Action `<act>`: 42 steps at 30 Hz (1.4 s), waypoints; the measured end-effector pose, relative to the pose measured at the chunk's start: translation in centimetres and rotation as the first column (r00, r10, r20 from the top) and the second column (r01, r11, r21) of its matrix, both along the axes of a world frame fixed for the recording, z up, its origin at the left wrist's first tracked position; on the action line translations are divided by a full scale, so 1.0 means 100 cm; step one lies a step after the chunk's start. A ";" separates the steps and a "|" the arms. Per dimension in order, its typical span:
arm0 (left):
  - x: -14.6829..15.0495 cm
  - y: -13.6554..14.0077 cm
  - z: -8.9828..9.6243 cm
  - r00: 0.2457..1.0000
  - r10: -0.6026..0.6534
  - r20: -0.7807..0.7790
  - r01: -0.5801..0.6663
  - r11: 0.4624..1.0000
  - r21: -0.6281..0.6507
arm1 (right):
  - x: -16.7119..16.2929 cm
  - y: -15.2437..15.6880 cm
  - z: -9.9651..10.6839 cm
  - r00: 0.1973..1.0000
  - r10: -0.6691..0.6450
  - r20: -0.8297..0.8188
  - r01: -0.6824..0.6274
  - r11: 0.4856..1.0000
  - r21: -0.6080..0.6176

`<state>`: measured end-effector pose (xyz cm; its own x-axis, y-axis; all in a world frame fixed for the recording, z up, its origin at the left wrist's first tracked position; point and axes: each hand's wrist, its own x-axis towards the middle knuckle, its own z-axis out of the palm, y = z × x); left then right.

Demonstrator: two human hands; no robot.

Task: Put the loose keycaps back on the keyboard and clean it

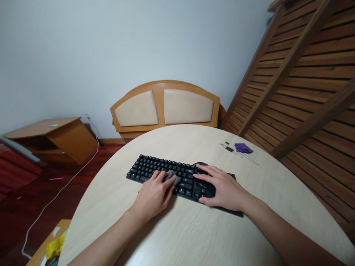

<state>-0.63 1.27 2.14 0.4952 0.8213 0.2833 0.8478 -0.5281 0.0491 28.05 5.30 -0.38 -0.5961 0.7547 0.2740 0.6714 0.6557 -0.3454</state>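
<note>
A black keyboard (155,165) lies slantwise on the round, pale wooden table (172,142). My left hand (155,192) is over its middle, fingers closed on a small grey cloth (173,178) that touches the keys. On the keyboard's right part sits a dark rounded object that looks like a computer mouse (210,190), with a black cable (200,163) looping behind it. My right hand (222,186) grips this mouse, fingers at its far side and thumb at its near side. The right hand hides some of the mouse and the number keys.
Toward the table's right back lie a folded purple cloth (243,148), a small black piece (229,149) and thin white sticks (251,159). Behind stands a padded headboard (159,87). A slatted wooden screen (294,88) leans at right. A white cable (59,192) crosses the floor.
</note>
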 end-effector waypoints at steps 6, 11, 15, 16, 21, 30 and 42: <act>-0.001 0.000 -0.002 0.999 -0.049 0.000 0.049 0.999 -0.013 | 0.008 0.007 -0.002 1.000 0.007 0.010 -0.007 0.999 0.035; -0.005 -0.002 0.003 0.997 -0.082 -0.003 0.082 0.996 -0.037 | 0.011 0.010 -0.002 0.999 -0.023 0.024 0.023 0.999 0.024; -0.010 0.001 0.007 0.998 -0.040 0.043 0.042 0.998 -0.056 | 0.010 0.008 0.000 1.000 -0.018 0.025 0.017 1.000 0.023; -0.010 0.003 0.008 0.998 -0.003 0.061 0.006 0.999 -0.050 | 0.010 0.008 0.002 1.000 -0.013 0.022 0.013 1.000 0.021; 0.005 0.028 0.014 0.985 0.149 0.091 -0.149 0.989 -0.011 | 0.010 0.007 0.004 1.000 0.004 0.024 -0.004 1.000 0.013; 0.064 0.061 0.012 0.977 0.200 -0.070 -0.202 0.979 -0.013 | 0.012 0.008 0.001 1.000 0.016 -0.011 -0.016 1.000 0.010; 0.062 0.027 0.004 0.980 0.177 -0.096 -0.175 0.984 0.031 | 0.010 0.007 0.002 1.000 0.002 -0.021 -0.001 1.000 0.009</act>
